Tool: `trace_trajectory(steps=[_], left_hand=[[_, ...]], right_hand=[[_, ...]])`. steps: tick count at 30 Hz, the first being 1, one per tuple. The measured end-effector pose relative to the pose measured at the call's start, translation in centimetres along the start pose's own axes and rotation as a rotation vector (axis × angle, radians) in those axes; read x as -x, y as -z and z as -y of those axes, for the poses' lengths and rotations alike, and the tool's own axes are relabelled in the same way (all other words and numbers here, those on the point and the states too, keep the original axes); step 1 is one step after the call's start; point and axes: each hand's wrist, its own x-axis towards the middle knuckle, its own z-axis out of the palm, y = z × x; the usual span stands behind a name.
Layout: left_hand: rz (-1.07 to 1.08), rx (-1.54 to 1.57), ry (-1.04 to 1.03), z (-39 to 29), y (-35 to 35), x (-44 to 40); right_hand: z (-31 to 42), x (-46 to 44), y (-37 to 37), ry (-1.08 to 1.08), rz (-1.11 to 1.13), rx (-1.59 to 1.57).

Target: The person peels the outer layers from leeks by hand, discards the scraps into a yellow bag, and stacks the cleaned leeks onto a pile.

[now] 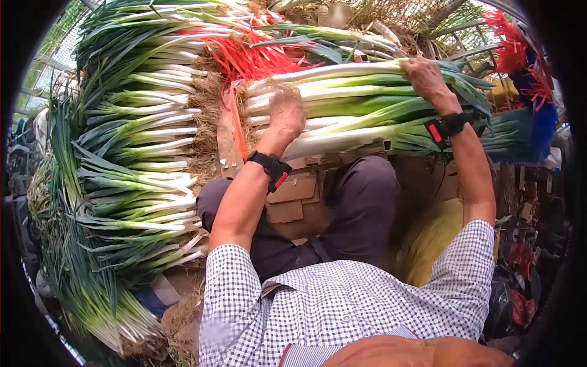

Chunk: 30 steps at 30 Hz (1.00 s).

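Observation:
A row of leeks (pixel 361 105) lies crosswise in front of me, white root ends to the left and green leaves to the right. My left hand (pixel 286 111) is over the white ends, blurred by motion, so its fingers cannot be made out. At the far edge of the bundle, my right hand (pixel 426 79) has its fingers curled over the leeks where the white turns green. An orange-red plastic strap (pixel 237 122) hangs beside the root ends, left of my left hand.
A long stack of leeks (pixel 156 144) fills the left side, roots facing me. Red plastic strips (pixel 260 56) lie in a heap behind the bundle. More red strips (pixel 509 43) hang at the upper right. Cardboard pieces (pixel 293 192) lie between my knees, and a yellow sack (pixel 437 235) is at right.

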Motion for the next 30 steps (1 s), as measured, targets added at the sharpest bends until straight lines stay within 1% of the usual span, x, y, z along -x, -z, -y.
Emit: trace_trajectory(steps=[1, 2, 4, 5, 6, 9, 10, 11, 12, 14, 16, 17, 20, 23, 24, 26, 29, 30], left_hand=[[0.275, -0.046, -0.005, -0.1, 0.7, -0.8], [0.149, -0.059, -0.017, 0.0, 0.1, -0.6], [-0.109, -0.078, -0.048, 0.3, -2.5, 0.6], [-0.224, -0.101, -0.096, 0.6, -3.5, 1.0], [-0.179, -0.096, -0.082, 1.0, -4.3, 0.7], [-0.051, -0.076, -0.036, -0.2, -2.3, 1.3], [-0.064, -0.070, -0.036, 0.2, -3.1, 1.0], [-0.079, -0.065, -0.037, 0.7, -4.2, 0.6], [-0.094, -0.059, -0.042, 1.2, -5.2, 0.3], [-0.075, -0.014, -0.035, 0.9, -3.3, 1.3], [-0.031, 0.008, -0.045, 0.8, -2.7, 1.2], [-0.103, -0.033, -0.086, 0.8, -2.0, 1.5], [-0.160, 0.020, -0.212, 1.2, 0.5, 1.6], [-0.469, 0.161, -0.267, 0.9, 2.6, 0.9], [-0.604, 0.115, -0.311, 0.9, 3.5, 0.1], [-0.740, 0.042, -0.307, 1.1, 4.3, -1.9], [-0.780, -0.031, -0.254, 2.5, 2.6, -5.8], [-0.705, -0.009, -0.231, 3.0, 2.2, -7.1]], right_hand=[[-0.1, -0.2, 0.0, 0.006, 0.036, -0.008], [0.0, -0.4, -0.1, 0.011, 0.075, -0.013], [0.3, -1.4, -0.5, 0.055, 0.068, -0.002], [0.5, -1.8, -0.8, 0.079, 0.065, 0.004], [1.3, -2.8, -1.5, 0.102, 0.077, 0.003], [6.3, -6.3, -4.4, 0.164, 0.104, -0.001], [8.2, -7.5, -5.1, 0.183, 0.109, 0.001], [10.0, -8.2, -4.9, 0.177, 0.190, 0.057], [10.5, -8.7, -4.8, 0.178, 0.129, -0.016], [9.1, -7.7, -4.3, 0.138, 0.039, -0.132], [8.6, -5.2, -1.4, 0.089, -0.147, -0.220], [7.8, -3.9, -1.5, 0.095, -0.301, -0.329], [5.7, -0.8, -1.4, -0.041, -0.410, -0.246], [4.7, -0.1, -2.6, -0.066, -0.432, -0.208], [4.5, -0.4, -3.1, -0.059, -0.432, -0.205], [3.9, -1.7, -5.2, -0.025, -0.457, -0.174], [2.6, -4.5, -6.7, -0.013, -0.439, -0.185], [2.3, -5.4, -7.0, -0.054, -0.381, -0.219]])
